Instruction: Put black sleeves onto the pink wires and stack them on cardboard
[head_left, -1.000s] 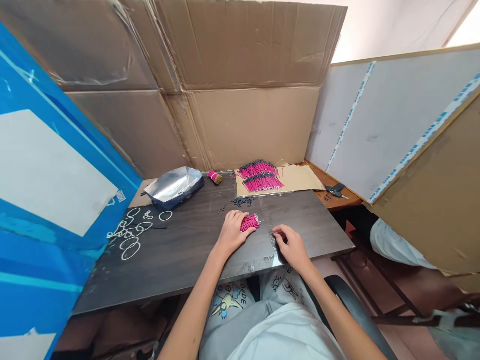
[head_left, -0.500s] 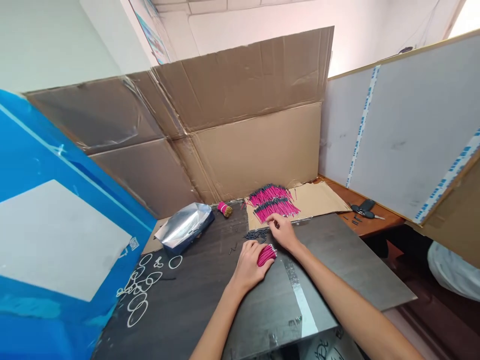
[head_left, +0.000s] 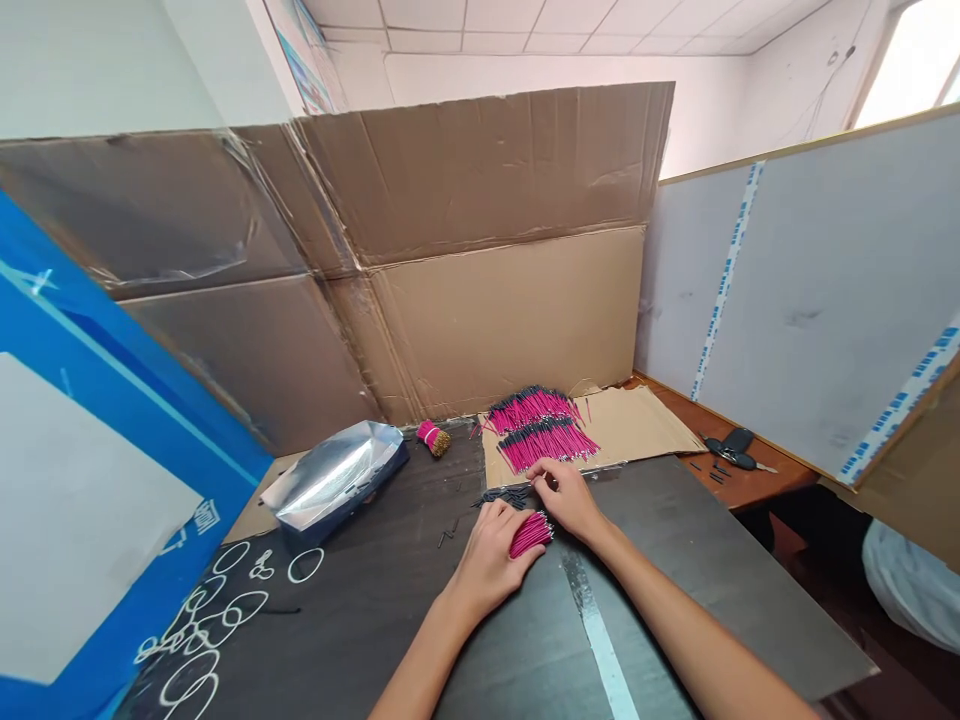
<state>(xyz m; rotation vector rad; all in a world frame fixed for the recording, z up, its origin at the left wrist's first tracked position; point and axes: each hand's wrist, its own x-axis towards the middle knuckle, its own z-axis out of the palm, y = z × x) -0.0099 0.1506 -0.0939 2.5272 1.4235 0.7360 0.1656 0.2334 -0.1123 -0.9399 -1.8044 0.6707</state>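
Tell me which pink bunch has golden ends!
It's the bundle beside the silver bag, with one golden-brown end. Pink wires on the cardboard have black ends; the pink bunch in the left hand shows silvery tips.

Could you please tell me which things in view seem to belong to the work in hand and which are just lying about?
Likely in use:
pink bundle, in the left hand
black pieces, near the right hand
black-ended pink pieces, on cardboard

Seemingly lying about:
white rings
silver-topped packet
black key-like item
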